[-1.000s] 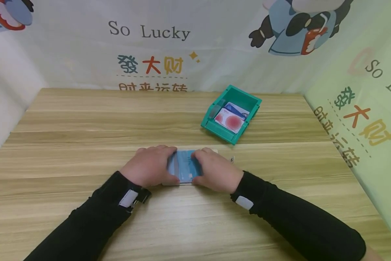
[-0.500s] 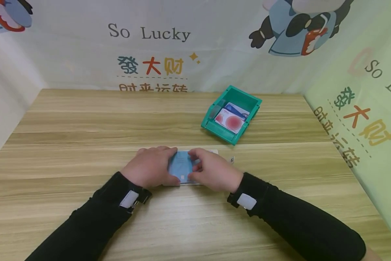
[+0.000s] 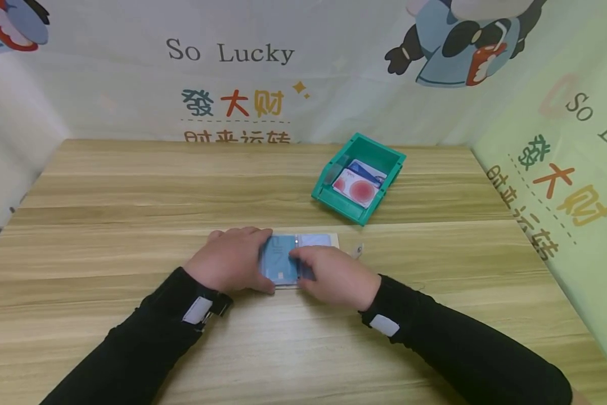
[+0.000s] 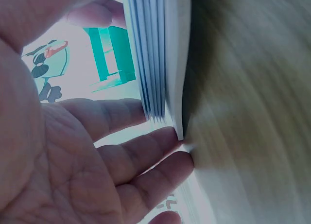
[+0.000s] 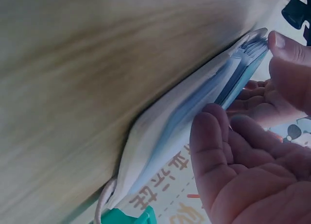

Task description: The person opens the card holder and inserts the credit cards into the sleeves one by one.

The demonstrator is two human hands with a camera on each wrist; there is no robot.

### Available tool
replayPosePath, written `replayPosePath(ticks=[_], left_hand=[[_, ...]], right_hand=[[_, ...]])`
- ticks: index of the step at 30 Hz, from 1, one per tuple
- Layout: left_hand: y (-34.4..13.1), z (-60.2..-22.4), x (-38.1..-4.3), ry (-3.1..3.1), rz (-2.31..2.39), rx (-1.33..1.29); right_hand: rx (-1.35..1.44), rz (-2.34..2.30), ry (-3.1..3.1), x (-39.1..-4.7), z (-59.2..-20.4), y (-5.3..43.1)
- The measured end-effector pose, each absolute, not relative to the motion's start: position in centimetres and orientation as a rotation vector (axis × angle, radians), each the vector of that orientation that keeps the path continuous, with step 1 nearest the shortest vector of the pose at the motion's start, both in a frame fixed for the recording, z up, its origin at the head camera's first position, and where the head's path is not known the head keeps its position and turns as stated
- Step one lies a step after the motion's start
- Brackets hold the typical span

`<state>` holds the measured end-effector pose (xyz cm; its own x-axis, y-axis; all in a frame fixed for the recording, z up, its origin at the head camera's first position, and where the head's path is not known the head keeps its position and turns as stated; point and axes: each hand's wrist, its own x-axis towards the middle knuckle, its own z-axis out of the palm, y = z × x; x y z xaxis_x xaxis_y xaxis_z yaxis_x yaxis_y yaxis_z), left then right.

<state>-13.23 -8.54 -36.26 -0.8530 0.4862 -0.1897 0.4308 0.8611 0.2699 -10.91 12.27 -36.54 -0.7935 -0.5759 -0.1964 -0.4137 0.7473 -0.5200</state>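
Note:
A card holder (image 3: 315,240) lies spread on the table, with clear sleeves either side of its binding. Under the left sleeve shows a light blue card (image 3: 279,253). My left hand (image 3: 229,261) holds the holder's left side, thumb at the near edge and fingers along the far edge. In the left wrist view the stacked sleeves (image 4: 153,59) stand in layers above the pale cover, fingertips at their edge. My right hand (image 3: 341,275) touches the pages by the binding, index fingertip at the blue card's right side, thumb near the lower edge. It hides part of the right page.
Behind the holder a green plastic bin (image 3: 340,209) sits at an angle, with bank-style cards (image 3: 358,187) inside. A small snap tab (image 3: 358,251) sticks out at the holder's right. Printed cloth (image 3: 333,73) hangs along the table's back and sides.
The right hand has drawn back slightly toward the person after moving sleeves leftward. The blue card now lies flat on the left, and a pale right page shows. The left hand has hardly moved.

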Motion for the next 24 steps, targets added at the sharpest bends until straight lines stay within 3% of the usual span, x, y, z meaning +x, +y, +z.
replayPosePath(ticks=[11, 24], left_hand=[[-8.4, -36.8, -13.1, 2.821, 0.382, 0.688], [-8.7, -36.8, -14.4, 2.646, 0.818, 0.574]], right_hand=[[-0.891, -0.555, 2.586, -10.6, -36.5, 12.5], [-0.942, -0.522, 2.547, -10.4, -36.5, 13.0]])
